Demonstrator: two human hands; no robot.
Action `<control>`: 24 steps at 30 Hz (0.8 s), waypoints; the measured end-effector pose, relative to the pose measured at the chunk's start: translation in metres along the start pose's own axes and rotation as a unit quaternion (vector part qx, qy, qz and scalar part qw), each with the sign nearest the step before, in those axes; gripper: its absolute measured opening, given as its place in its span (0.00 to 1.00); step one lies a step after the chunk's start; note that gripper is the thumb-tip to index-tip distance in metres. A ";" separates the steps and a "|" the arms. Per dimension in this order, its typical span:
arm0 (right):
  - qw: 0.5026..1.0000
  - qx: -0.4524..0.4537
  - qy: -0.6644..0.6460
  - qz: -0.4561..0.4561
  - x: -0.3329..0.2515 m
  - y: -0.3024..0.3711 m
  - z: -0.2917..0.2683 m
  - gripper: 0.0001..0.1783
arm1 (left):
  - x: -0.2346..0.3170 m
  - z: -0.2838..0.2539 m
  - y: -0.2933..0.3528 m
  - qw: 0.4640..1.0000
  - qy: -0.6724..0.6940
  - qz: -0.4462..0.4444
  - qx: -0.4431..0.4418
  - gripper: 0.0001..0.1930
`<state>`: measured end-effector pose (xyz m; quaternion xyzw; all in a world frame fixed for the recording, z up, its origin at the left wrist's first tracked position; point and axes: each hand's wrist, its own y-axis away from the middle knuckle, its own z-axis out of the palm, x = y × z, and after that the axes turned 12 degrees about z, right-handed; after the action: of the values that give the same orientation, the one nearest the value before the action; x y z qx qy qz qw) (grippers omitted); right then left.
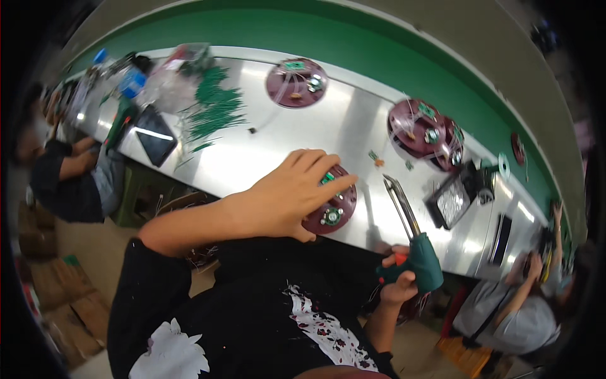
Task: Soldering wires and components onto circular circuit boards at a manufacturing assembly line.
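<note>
Glare on tabletop (233,151); dark, bent edges

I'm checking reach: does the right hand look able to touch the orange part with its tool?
Probably yes: the right hand points its green tool toward the orange part, nothing visible between.

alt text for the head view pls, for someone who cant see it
A person's left hand holds a maroon disc with small circuit boards at the near edge of a metal bench, while the right hand grips a green pistol-shaped tool. Similar discs and a spread of green strands lie farther back.
</note>
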<state>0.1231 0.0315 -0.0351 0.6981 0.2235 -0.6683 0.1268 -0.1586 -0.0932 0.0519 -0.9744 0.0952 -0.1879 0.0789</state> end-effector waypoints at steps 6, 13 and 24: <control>1.000 0.018 -0.001 -0.021 0.005 -0.004 -0.002 0.46 | -0.037 -0.059 -0.033 0.992 -0.045 -0.104 -0.051 0.49; 0.999 0.020 -0.002 -0.034 0.007 -0.008 -0.001 0.45 | -0.116 -0.088 -0.066 0.882 0.017 -0.243 0.403 0.41; 0.999 0.027 -0.013 -0.020 0.014 -0.006 -0.002 0.44 | -0.151 -0.034 -0.015 0.973 -0.110 -0.200 0.027 0.50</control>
<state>0.1223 0.0392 -0.0480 0.6878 0.2178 -0.6856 0.0973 -0.3063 -0.0498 0.0331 -0.9858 -0.1161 -0.0943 0.0761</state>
